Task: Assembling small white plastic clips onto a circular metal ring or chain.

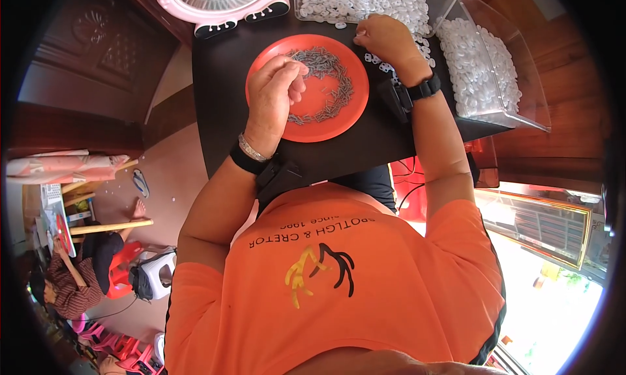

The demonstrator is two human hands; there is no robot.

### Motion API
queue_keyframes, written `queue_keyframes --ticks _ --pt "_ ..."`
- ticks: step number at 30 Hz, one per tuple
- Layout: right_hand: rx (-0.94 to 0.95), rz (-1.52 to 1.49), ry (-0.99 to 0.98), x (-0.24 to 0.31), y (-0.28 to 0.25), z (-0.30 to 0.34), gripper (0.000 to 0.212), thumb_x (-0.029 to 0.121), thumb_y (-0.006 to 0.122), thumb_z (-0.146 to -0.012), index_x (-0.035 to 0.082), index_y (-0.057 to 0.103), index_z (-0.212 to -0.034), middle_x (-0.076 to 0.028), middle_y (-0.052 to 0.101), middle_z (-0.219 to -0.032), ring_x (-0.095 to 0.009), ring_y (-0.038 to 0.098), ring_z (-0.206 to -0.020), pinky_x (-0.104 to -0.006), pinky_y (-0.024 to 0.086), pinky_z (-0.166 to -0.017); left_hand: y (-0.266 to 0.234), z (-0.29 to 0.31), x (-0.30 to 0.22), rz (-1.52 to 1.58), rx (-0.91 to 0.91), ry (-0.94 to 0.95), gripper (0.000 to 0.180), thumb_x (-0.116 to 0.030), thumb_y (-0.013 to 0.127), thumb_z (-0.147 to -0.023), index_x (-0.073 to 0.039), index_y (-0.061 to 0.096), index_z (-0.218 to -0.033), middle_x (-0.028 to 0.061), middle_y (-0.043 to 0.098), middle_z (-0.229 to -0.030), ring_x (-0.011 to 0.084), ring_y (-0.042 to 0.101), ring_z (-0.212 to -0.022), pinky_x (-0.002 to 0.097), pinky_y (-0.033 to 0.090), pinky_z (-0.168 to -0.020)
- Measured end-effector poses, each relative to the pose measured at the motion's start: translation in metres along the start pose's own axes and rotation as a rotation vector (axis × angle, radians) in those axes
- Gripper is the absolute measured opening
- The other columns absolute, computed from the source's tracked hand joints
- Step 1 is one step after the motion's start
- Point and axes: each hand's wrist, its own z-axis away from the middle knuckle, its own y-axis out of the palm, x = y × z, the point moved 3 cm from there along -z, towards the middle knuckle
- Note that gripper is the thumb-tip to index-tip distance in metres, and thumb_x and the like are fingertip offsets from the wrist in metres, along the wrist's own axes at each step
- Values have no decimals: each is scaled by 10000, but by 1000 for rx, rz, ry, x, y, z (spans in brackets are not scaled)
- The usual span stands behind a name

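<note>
My left hand (pixel 277 88) hangs over the left part of a round orange-red plate (pixel 261 114). Its fingers are curled in with thumb and forefinger together; whatever they pinch is too small to make out. Small grey metal pins, perhaps nails or screws (pixel 319 62), lie in a curved heap on the plate. Beyond the plate on the right, my right hand (pixel 388 39) is closed in a pinch above the dark table, its fingertips largely hidden. Beside and under that wrist lie loose small white plastic pieces with holes (pixel 385 66).
A clear box (pixel 297 13) full of white pieces stands at the back. Another clear bin (pixel 479 72) of them is at the right table edge. A pink fan (pixel 225 3) occupies the back left. Farther left, another person (pixel 75 277) sits near stools (pixel 156 274).
</note>
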Motion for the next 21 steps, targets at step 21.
queue_keyframes --ticks 21 --pt "196 -1134 -388 90 -22 16 106 111 566 -888 24 618 -917 0 590 -783 -69 537 -740 -219 450 -670 -2 -3 12 239 199 -347 262 -262 426 -890 -45 572 -872 36 563 -656 91 481 -503 202 361 -464"
